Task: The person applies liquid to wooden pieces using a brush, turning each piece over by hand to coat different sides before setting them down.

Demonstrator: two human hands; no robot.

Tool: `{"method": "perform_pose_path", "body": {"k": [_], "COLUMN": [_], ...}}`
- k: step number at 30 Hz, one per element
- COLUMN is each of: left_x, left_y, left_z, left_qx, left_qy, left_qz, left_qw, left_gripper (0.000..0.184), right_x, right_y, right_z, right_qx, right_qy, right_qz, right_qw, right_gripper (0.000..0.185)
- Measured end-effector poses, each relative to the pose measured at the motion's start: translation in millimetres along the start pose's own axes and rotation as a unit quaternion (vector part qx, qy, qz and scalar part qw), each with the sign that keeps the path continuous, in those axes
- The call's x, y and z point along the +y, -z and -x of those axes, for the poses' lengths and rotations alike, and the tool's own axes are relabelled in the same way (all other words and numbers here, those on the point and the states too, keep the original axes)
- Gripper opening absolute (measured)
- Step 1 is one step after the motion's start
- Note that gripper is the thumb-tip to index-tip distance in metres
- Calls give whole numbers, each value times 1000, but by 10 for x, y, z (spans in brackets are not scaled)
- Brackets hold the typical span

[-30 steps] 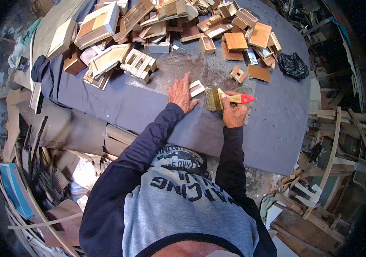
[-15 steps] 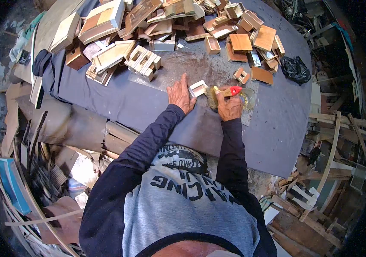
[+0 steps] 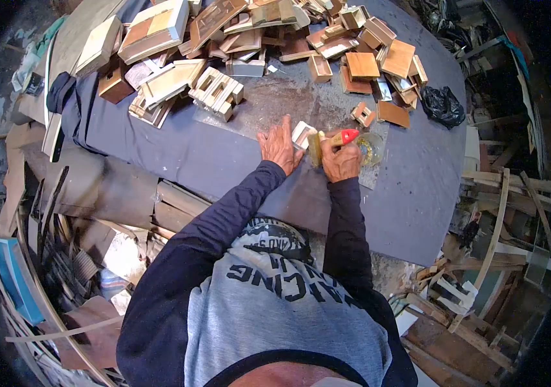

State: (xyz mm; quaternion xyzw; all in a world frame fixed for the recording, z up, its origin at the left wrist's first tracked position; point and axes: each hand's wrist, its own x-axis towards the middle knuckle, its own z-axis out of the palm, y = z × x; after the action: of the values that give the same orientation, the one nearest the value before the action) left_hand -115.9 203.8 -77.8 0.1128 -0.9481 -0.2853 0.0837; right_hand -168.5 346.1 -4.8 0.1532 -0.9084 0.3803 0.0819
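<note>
A small pale wooden frame is placed on the table, in the gap between the two hands, just right of the left fingers. The left hand is laid flat beside it — fingers spread, forefinger stretched away, thumb held apart at the frame's near end. A brush is pinched by the handle in the fingers of the right hand, its bristles set by the frame's right edge; exact contact cannot be told. A clear container with yellowish contents is seen just right of the right fingers. Beyond those fingers, a small wooden block with a slot and a flat brown board are laid out, with a black plastic bag farther right. Beyond the left fingers, to the left, pale slotted pieces are grouped — farther off, wooden boxes are heaped.
</note>
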Motion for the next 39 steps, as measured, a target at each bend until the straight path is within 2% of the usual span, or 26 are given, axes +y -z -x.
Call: {"method": "perform_pose_path", "body": {"k": [4, 6, 10, 14, 19, 21, 27, 29, 31, 33, 34, 35, 37, 39], "left_x": [17, 20, 5, -4, -4, -29, -101, -114, -152, -194, -209, -223, -250, -250], "left_y": [15, 2, -25, -64, -39, -8, 36, 54, -1, -32, -41, -52, -82, -92], "left_z": [9, 16, 44, 57, 21, 3, -126, -124, -139, -135, -139, -129, -148, -133], "left_qx": [7, 21, 42, 74, 58, 49, 25, 2, 21, 37, 38, 37, 45, 54], "left_qy": [-2, -4, -9, -19, -12, -11, -13, 14, 6, 0, -5, -8, -14, -18], "left_qz": [8, 5, 23, 22, 49, 59, 92, 109, 118, 127, 133, 140, 150, 160], "left_qw": [1000, 1000, 999, 997, 997, 997, 995, 994, 993, 991, 990, 989, 988, 985], "left_gripper": [99, 100, 99, 100, 99, 98, 97, 98, 98, 99, 99, 100, 100, 100], "right_x": [49, 60, 48, 40, -63, -10, -131, -136, -185, -189, -219, -227, -238, -224], "right_y": [104, 118, 68, 42, 287, 340, 355, 314, 389, 418, 409, 376, 284, 302], "right_z": [-43, -110, -192, -132, -251, -279, -349, -357, -489, -563, -597, -574, -529, -553], "right_qx": [-64, -58, -3, -47, -81, -76, -174, -197, -216, -226, -228, -231, -249, -250], "right_qy": [-34, -54, -83, 59, 13, -8, 23, 107, 140, 115, 172, 172, 206, 179], "right_qz": [39, -11, 11, 23, 37, -40, -69, 103, 117, 73, 51, 51, 128, 171], "right_qw": [997, 997, 996, 997, 996, 996, 982, 969, 959, 965, 957, 956, 938, 936], "right_gripper": [23, 25, 21, 20, 20, 19, 18, 19, 18, 18, 16, 16, 15, 14]}}
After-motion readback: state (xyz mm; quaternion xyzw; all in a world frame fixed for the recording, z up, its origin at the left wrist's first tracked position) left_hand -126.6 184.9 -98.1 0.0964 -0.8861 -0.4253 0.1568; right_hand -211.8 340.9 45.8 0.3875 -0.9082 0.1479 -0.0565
